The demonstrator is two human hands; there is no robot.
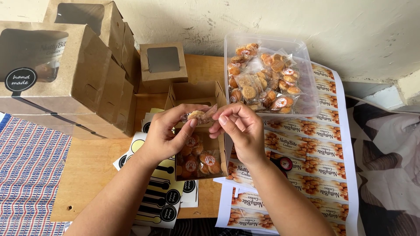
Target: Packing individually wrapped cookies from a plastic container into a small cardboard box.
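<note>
Left hand [164, 135]: your fingers pinch one end of a small wrapped cookie packet [199, 115], holding it just above the open box.
Right hand [238, 126]: your fingertips grip the packet's other end, so both hands share it.
Open kraft box [199, 94]: it sits right under your hands, already partly filled with wrapped cookies [199, 161]; there looks to be room for more.
Supply: the clear plastic tub [267, 41] behind still holds many packets.
Around: closed windowed boxes [65, 74] stack at your left; label sheets [319, 144] lie right, round stickers [164, 196] near your left wrist.
In the way: nothing blocks the box's mouth.
</note>
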